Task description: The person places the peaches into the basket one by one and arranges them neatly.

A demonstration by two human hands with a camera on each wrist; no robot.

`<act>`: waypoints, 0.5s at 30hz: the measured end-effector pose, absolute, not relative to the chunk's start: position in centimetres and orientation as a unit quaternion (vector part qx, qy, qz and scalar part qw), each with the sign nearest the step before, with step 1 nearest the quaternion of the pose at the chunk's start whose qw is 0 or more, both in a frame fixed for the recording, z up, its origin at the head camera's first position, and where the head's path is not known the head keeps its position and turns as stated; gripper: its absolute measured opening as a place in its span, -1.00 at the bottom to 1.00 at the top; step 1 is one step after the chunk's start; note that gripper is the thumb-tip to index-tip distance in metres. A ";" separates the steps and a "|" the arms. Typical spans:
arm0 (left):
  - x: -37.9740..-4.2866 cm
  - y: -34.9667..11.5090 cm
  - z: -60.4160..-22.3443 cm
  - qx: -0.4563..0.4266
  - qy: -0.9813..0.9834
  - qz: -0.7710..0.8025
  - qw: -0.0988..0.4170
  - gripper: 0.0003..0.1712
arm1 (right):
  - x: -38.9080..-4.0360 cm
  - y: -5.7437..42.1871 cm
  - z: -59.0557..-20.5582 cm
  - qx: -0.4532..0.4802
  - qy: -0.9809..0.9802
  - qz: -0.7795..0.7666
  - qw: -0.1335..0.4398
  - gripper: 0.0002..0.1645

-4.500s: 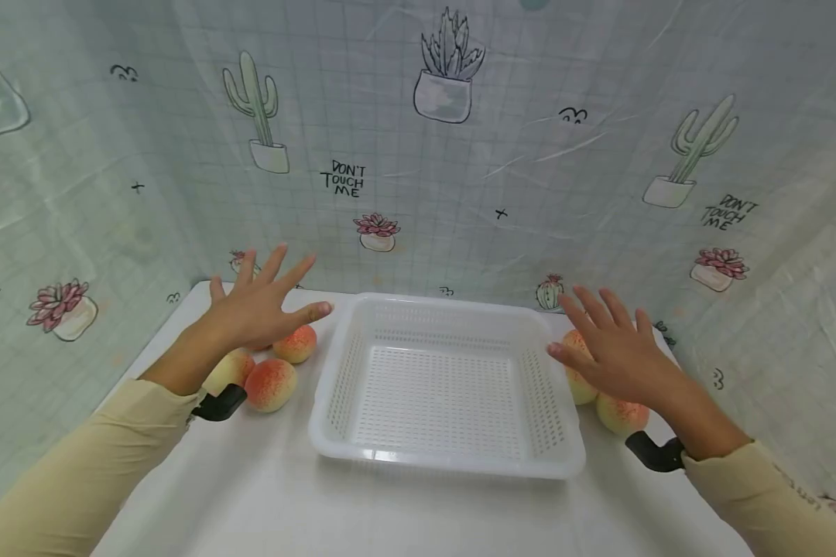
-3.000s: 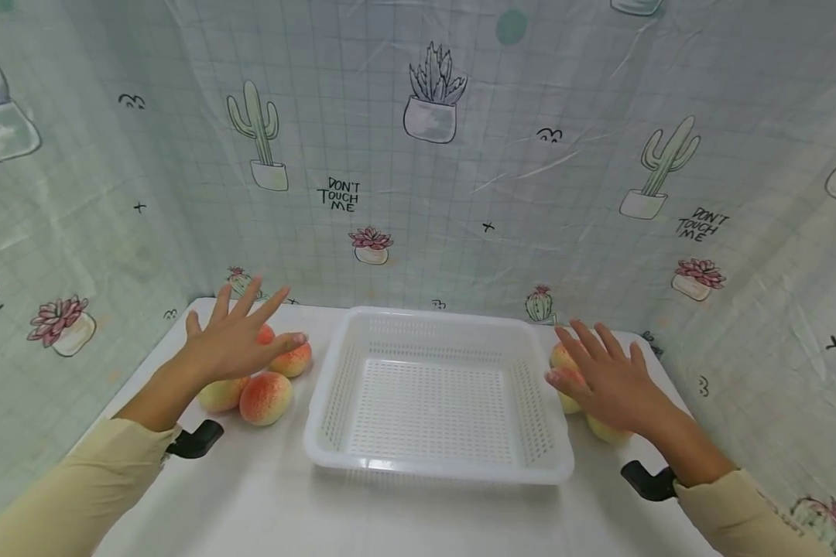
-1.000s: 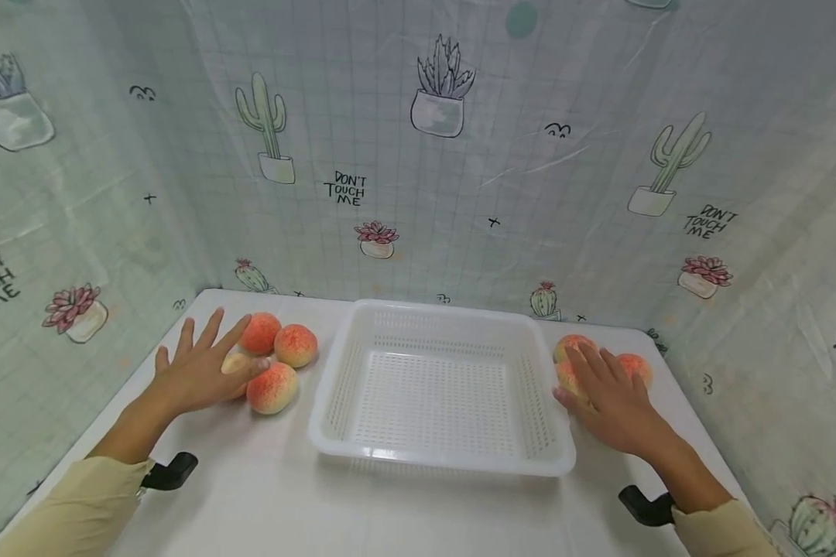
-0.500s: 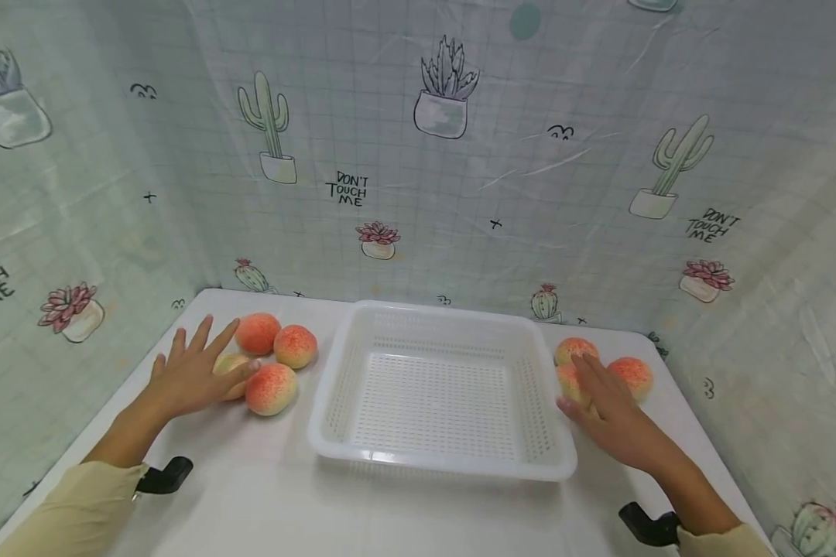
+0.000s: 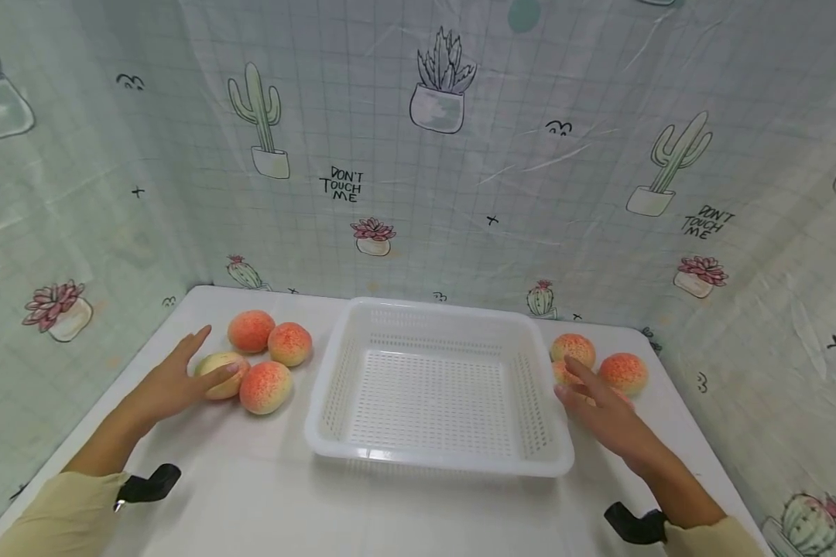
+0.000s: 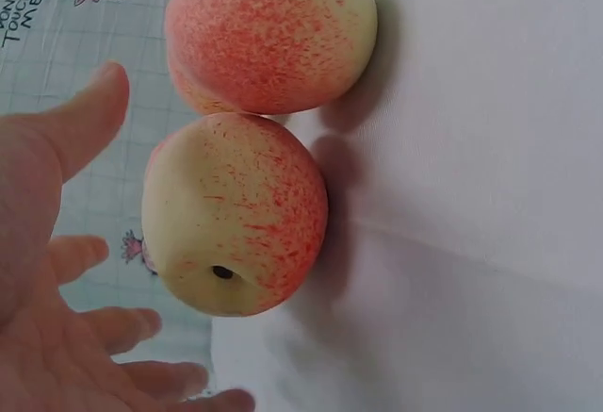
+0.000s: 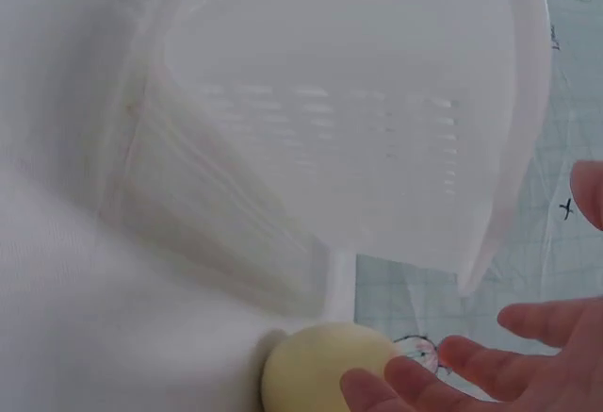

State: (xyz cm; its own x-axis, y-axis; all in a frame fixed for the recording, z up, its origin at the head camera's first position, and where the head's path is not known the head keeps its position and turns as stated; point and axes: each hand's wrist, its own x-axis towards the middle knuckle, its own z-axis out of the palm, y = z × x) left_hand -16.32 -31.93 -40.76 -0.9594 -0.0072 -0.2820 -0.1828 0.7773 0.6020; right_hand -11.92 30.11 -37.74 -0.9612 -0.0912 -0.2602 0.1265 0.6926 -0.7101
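Note:
My left hand [image 5: 170, 387] is beside the left group of peaches, nearest to a pale yellow peach [image 5: 221, 375]. In the left wrist view its thumb and fingers are spread apart, with a gap between them and the yellow-red peach [image 6: 236, 214]. On the right, my right hand [image 5: 609, 418] reaches over another group, where an orange-red peach [image 5: 623, 373] lies beyond the fingers and others are partly covered. The right wrist view has loosely bent fingers close to a pale peach [image 7: 316, 370]; whether they touch it I cannot tell. Neither hand holds anything.
Between the two groups stands a white perforated plastic basket [image 5: 439, 464] on the white table [image 5: 362, 510]. Close by the left hand lie more peaches, among them a reddish one [image 5: 251, 331]. A cactus-print curtain [image 5: 390, 139] encloses the back and sides.
Both hands have come down from above the peaches toward the table. The left hand has moved left and turned side-on, and the right hand's fingers have drawn together. The peaches and basket appear unmoved.

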 end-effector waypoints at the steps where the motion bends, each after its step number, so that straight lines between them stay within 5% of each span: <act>1: -16.2 -32.1 -40.8 -0.061 0.927 0.343 0.138 0.35 | -12.0 29.9 -37.9 0.019 0.903 -0.403 0.145 0.08; 15: -17.4 -32.7 -41.6 -0.157 0.861 0.473 0.102 0.29 | -13.3 28.3 -39.2 0.112 0.844 -0.508 0.129 -0.13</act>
State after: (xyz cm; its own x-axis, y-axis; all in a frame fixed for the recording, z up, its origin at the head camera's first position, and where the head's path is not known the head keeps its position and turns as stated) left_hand -17.35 -32.75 -41.62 -0.9302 -0.1736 -0.3235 -0.3661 0.5041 0.7822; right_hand -13.32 28.32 -39.20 -0.9415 0.0579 -0.3319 0.3205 0.4579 -0.8293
